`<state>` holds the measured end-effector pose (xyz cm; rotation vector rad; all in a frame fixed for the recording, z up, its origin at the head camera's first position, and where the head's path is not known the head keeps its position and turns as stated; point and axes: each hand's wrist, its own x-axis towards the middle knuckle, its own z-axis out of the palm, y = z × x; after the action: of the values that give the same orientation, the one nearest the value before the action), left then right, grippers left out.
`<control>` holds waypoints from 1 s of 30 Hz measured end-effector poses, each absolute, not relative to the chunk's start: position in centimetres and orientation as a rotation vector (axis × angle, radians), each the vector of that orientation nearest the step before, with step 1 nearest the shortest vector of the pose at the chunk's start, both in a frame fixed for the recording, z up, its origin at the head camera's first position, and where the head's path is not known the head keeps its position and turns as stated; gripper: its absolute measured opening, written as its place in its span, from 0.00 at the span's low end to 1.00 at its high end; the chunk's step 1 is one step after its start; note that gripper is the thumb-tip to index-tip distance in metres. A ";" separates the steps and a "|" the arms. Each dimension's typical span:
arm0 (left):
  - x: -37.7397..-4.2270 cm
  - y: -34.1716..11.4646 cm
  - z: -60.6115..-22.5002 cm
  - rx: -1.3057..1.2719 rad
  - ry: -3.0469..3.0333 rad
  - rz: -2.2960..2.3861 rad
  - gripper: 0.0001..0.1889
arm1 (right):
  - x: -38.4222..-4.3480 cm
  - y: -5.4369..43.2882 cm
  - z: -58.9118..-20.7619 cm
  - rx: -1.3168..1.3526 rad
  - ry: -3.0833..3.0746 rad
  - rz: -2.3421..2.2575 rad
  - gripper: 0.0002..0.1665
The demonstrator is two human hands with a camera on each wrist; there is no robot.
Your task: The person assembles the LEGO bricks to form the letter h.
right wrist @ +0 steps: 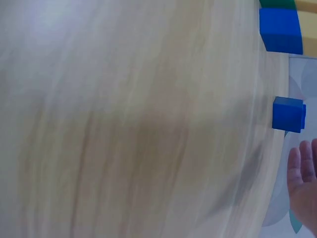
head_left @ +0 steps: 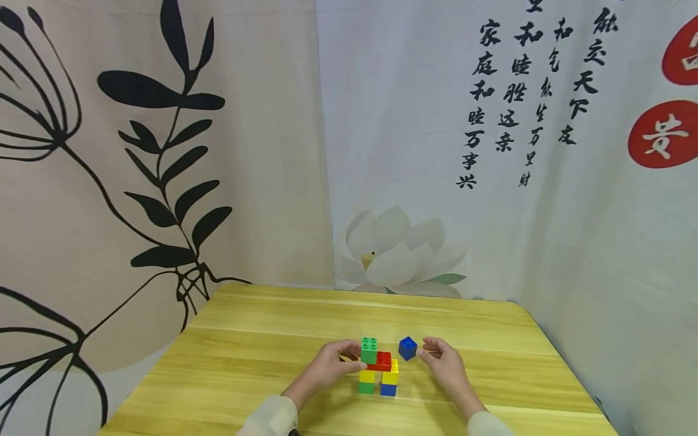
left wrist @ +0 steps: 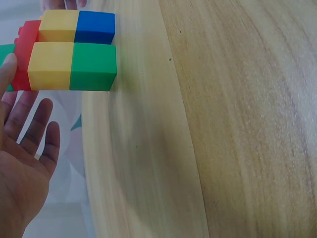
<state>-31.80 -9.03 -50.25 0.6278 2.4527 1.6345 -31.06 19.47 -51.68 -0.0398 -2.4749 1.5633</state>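
A small brick structure stands on the table [head_left: 262, 339]. Its left column has a lower green brick [left wrist: 94, 67] under a yellow brick [left wrist: 50, 66]; the right column has a blue brick [head_left: 388, 390] under another yellow one [head_left: 389, 376]. A red brick [head_left: 384, 361] bridges both columns, with an upper green brick [head_left: 369, 350] on its left end. My left hand [head_left: 331, 364] pinches this upper green brick between thumb and fingers, the other fingers loosely bent. A loose blue brick [head_left: 407, 348] sits behind and right of the structure. Beside it hovers my right hand [head_left: 446, 364], fingers extended, holding nothing.
Behind the table's far edge hangs a light cloth backdrop [head_left: 272, 151] with dark plant prints, a lotus and written characters. Bare wood [head_left: 218, 375] extends left of the structure and more wood [head_left: 534, 369] lies to the right.
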 end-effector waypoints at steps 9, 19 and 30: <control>-31.7 -8.9 -50.1 0.629 2.446 1.651 0.16 | -32.4 19.2 -52.8 -0.101 -2.469 1.525 0.27; -31.3 -8.8 -49.8 0.605 2.430 1.663 0.16 | -33.6 17.8 -54.1 -0.210 -2.464 1.574 0.35; -31.4 -8.7 -49.8 0.582 2.446 1.650 0.14 | -34.0 16.6 -54.3 -0.323 -2.498 1.492 0.34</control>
<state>-31.41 -8.71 -49.85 0.5816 2.4462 1.6496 -34.03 16.64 -54.33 -0.3230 -2.4985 1.4916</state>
